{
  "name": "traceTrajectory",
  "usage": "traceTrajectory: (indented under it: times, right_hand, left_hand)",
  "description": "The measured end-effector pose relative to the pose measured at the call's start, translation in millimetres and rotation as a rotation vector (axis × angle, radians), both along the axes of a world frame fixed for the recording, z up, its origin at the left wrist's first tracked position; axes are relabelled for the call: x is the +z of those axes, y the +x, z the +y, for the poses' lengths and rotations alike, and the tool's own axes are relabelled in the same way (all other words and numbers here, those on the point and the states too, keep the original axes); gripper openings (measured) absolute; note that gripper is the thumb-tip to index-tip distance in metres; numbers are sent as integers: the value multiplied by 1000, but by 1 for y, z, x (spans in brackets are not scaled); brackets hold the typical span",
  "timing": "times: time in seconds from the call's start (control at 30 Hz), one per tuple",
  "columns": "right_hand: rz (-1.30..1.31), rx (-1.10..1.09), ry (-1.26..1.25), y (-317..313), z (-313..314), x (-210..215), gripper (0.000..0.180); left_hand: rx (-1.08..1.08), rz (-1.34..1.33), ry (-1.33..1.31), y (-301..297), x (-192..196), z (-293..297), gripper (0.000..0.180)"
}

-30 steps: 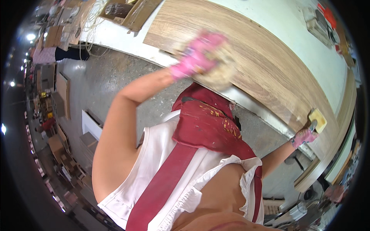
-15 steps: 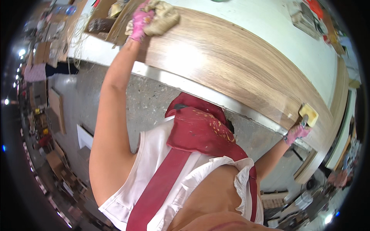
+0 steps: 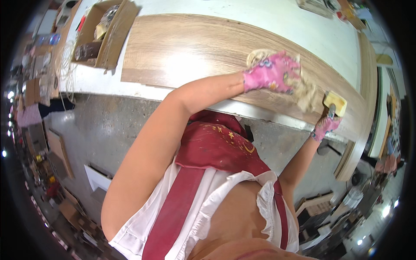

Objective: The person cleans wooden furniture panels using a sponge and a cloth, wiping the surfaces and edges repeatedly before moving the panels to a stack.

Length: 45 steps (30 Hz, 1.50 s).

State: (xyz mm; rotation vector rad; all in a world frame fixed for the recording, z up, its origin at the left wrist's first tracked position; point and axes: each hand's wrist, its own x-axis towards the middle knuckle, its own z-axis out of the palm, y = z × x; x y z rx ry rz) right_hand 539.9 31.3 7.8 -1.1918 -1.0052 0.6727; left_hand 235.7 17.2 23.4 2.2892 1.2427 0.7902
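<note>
A grey concrete floor (image 3: 108, 125) cluttered with boards and boxes lies below a long white table (image 3: 260, 17). On the table rests a wood-grain panel (image 3: 186, 47), with an open cardboard box (image 3: 108, 39) at its left end. The left hand (image 3: 273, 71), pink-gloved, presses a pale crumpled rag (image 3: 305, 93) flat on the panel, its grip closed over the rag. The right hand (image 3: 325, 125) holds a yellow block (image 3: 336, 102) in a closed grip at the panel's near edge.

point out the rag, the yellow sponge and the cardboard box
rag (image 3: 305, 93), head view, on the bunched part showing past the gloved left hand.
yellow sponge (image 3: 336, 102), head view, on its top face above the right hand.
cardboard box (image 3: 113, 41), head view, on its right flap.
</note>
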Motion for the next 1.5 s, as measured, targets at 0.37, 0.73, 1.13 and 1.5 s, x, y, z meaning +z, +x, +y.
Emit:
traceTrajectory:
  times: [0.37,0.73,1.13,1.5]
  right_hand:
    - [-86,-214,-108,21,3,-11,44]
    - [388,-35,237,-4,-22,0,71]
    - [-526,437,-12,179,-4,27,62]
    - [-494,555,-23,205,5,29,71]
  left_hand:
    - [152,-518,-295,-128,17,-5,37]
    - [-246,-243,-164,70,4,137,41]
    - [-347,-244,-67,426,-14,278,39]
    - [-1125,-115,-141,513,16,176,40]
